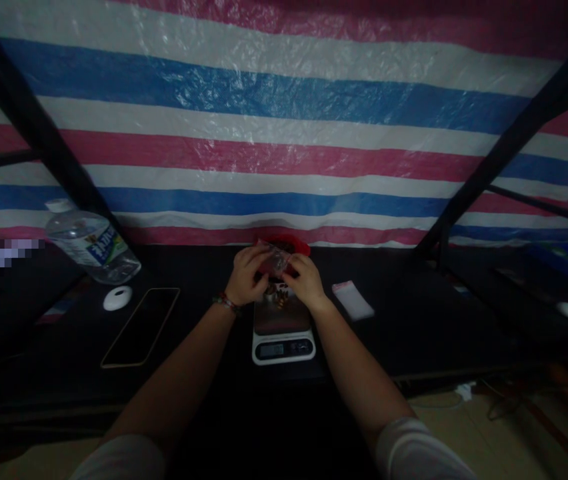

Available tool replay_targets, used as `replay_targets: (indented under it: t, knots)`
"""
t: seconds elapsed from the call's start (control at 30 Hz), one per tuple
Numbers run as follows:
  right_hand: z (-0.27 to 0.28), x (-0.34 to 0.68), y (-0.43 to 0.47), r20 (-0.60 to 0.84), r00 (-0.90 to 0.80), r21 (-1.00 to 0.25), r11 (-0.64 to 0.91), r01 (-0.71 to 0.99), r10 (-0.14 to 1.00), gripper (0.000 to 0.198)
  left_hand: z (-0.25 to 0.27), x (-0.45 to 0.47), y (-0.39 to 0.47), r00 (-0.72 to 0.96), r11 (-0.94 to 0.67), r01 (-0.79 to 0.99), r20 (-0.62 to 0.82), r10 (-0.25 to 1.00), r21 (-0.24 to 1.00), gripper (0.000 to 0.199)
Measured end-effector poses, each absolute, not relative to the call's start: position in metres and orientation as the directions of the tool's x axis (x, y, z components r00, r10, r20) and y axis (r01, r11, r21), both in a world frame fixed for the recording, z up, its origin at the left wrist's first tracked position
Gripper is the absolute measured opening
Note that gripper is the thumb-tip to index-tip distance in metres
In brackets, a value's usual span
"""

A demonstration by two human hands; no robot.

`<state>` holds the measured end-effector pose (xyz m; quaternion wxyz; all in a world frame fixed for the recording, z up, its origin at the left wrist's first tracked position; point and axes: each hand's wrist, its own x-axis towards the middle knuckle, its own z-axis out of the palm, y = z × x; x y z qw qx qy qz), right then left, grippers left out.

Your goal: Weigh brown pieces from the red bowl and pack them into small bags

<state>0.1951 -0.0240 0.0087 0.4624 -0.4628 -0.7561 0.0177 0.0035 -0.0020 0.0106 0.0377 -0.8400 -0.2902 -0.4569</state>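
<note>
In mid-frame, the left hand (248, 275) and right hand (304, 280) pinch a clear plastic bag (279, 259) at the upper end of a digital scale (283, 323) bearing small brass-coloured pieces (282, 299).

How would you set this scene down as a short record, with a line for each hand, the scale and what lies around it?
Left hand: fingers on a clear plastic bag
Right hand: fingers on the same bag
Scale: white, below the hands; display too faint to read
On the scale: small brass-coloured pieces
Behind the hands: something red, partly hidden
Left side: phone, white rounded object, clear bottle
Right side: flat whitish packet
Backdrop: striped sheet
</note>
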Motion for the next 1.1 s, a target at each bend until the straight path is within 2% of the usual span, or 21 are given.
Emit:
replay_targets:
  t: [0.1,0.2,0.5,0.67,0.77,0.87,0.9,1.0,1.1]
  knots:
    - [0.010,0.192,-0.026,0.713,-0.218,-0.407,0.647,0.645,0.666,0.029,0.016,0.005,-0.007,0.506,-0.825,0.550,0.736,0.451,0.127,0.063]
    - [0.011,0.191,-0.027,0.712,-0.270,-0.380,0.679,0.628,0.648,0.029,0.022,0.004,-0.012,0.555,-0.814,0.573,0.685,0.472,0.097,0.066]
    - [0.010,0.189,-0.029,0.678,-0.348,-0.397,0.721,0.568,0.647,0.034,0.023,-0.007,-0.006,0.599,-0.816,0.563,0.616,0.511,0.128,0.072]
    - [0.011,0.183,-0.030,0.646,-0.352,-0.452,0.711,0.539,0.677,0.026,0.024,-0.008,-0.003,0.626,-0.828,0.542,0.588,0.513,0.145,0.071]
    - [0.015,0.186,-0.030,0.648,-0.312,-0.528,0.705,0.473,0.695,0.019,0.024,-0.012,-0.001,0.589,-0.798,0.574,0.585,0.558,0.184,0.065]
    - [0.017,0.192,-0.031,0.613,-0.280,-0.597,0.665,0.449,0.739,0.026,0.017,-0.020,0.008,0.509,-0.752,0.612,0.606,0.611,0.245,0.062]
    - [0.017,0.194,-0.032,0.582,-0.292,-0.608,0.644,0.464,0.759,0.034,0.013,-0.023,0.011,0.480,-0.735,0.622,0.610,0.630,0.269,0.060]
    - [0.014,0.193,-0.032,0.463,-0.391,-0.592,0.606,0.531,0.795,0.058,0.000,-0.030,0.022,0.399,-0.689,0.632,0.613,0.682,0.355,0.054]
    - [0.009,0.187,-0.033,0.405,-0.475,-0.540,0.624,0.565,0.781,0.048,-0.011,-0.033,0.028,0.318,-0.652,0.590,0.605,0.730,0.477,0.051]
